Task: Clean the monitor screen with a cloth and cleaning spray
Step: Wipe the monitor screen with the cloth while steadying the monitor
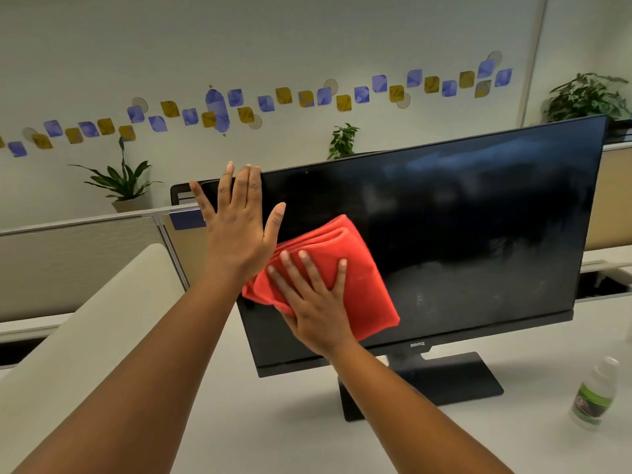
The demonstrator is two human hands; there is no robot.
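A black monitor [461,227] stands on its stand on the white desk, its dark screen showing faint streaks and specks. My right hand [314,302] presses a folded red cloth [355,268] flat against the lower left part of the screen, fingers straight. My left hand [239,227] lies open with spread fingers at the monitor's upper left corner, its fingertips reaching the top edge. A small clear spray bottle [595,395] with a green label stands on the desk at the far right, apart from both hands.
The white desk [256,422] runs under the monitor. A beige partition [78,261] and a curved cream divider [102,319] stand at the left. Potted plants [119,183] sit behind the partitions. A decorated wall lies beyond.
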